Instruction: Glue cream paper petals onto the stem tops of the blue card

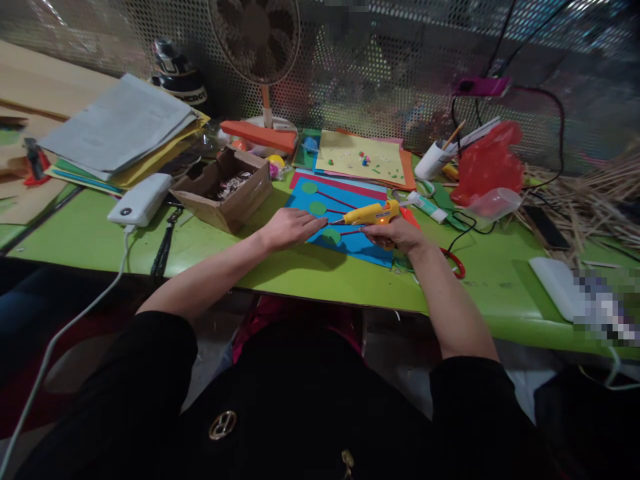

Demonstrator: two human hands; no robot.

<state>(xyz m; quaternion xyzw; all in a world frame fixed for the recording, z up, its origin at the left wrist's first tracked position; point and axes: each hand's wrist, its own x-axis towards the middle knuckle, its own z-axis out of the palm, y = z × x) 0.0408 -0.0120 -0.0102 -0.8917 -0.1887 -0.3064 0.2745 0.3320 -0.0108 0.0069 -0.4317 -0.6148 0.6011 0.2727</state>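
Note:
My right hand (395, 233) is wrapped round a yellow hot glue gun (373, 213), which lies nearly level and points left. The nozzle tip is right by the fingertips of my left hand (295, 228). Those fingers are drawn together at the tips; anything they pinch is too small or hidden to make out. Under both hands lies a blue sheet (367, 253). On it are three green round pieces (310, 187), each with a thin dark red strip (335, 199) running to the right. The glue gun and my hands cover part of the lower strips.
Left of the sheet stands an open cardboard box (250, 193) with small pieces inside, near a white power bank (141, 200). A yellow sheet (345, 150) with small bits lies behind. Rightward are a red plastic bag (490, 163), scissors (456, 263) and thin sticks (595, 167). A fan (257, 40) stands at the back.

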